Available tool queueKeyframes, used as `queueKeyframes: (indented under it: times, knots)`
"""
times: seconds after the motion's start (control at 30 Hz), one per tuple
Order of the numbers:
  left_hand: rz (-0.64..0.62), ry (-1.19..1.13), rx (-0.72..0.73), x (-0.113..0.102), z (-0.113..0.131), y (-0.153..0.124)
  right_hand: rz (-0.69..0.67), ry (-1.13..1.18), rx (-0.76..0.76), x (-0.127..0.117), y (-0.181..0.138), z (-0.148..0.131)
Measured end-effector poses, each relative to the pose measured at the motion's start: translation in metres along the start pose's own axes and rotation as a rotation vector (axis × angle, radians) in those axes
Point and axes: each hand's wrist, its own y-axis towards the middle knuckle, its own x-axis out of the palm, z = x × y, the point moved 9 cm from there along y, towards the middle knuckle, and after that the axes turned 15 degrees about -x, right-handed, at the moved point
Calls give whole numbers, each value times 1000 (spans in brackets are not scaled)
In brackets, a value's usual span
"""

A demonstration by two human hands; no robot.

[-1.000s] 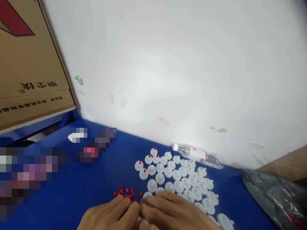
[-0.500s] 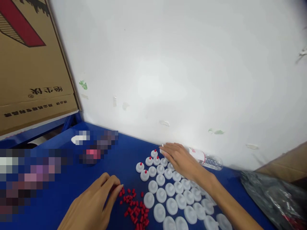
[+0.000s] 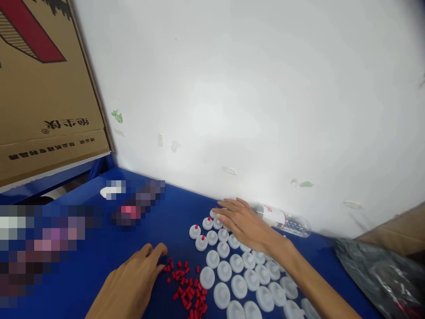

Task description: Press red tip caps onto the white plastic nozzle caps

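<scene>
Lying between left hand [image 3: 133, 279] and white discs [image 3: 224, 271] are loose red caps [image 3: 190, 291]

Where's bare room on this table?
Blue tabletop is bare between the left hand, white pieces and far pixelated area; narrower, between right forearm and dark bag. Crowded: red caps beside left hand, white pieces around right hand.
</scene>
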Motion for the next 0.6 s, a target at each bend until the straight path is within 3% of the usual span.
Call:
queueKeyframes:
  times: [0.07,0.17,0.23,0.3,0.43,0.6]
  knots:
    - [46,-29,-3,-10,1,-1,-28,24,-21,3,7,-2]
    - [128,-107,4,-31,6,-2,90,8,-50,-12,13,-11]
    - [178,-195,35,-45,11,-5,190,-15,-75,-25,11,-26]
    - [209,-278,87,-53,20,-9,204,-13,-157,-30,10,-53]
    - [253,-331,229,-54,38,-21,119,47,-395,-23,9,-120]
    - [273,-240,435,-48,54,-34,164,-24,-516,-25,9,-160]
